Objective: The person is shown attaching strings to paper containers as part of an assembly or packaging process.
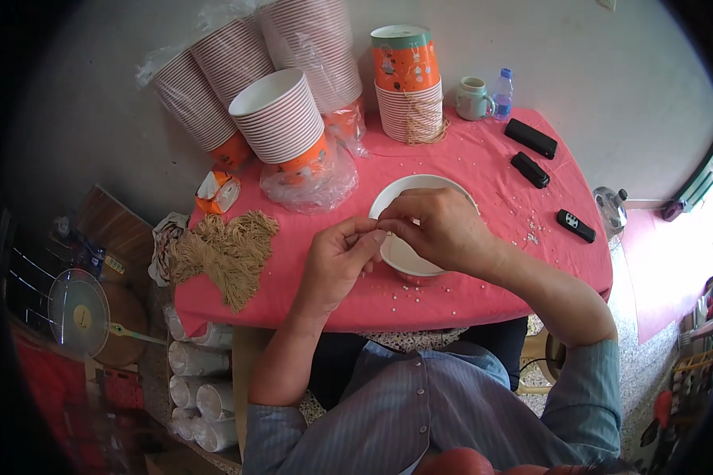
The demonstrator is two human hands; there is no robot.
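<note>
Above the near side of a white paper bucket (405, 255) my two hands meet, fingertips against fingertips. My left hand (341, 260) pinches thumb and forefinger together at the bucket's left rim. Coming over the bucket from the right, my right hand (439, 225) is closed in a pinch too and hides much of the opening. Whatever sits between the fingertips is too small to make out. A bundle of tan cords (231, 252) lies to the left of my left hand.
Tall stacks of paper buckets (281, 119), partly in clear plastic, stand at the back left. Another stack (408, 103) has cords draped on it. A mug (473, 99), a bottle (502, 93), two black cases (531, 138) and a remote (576, 226) line the right. Small white bits dot the red tablecloth (341, 313).
</note>
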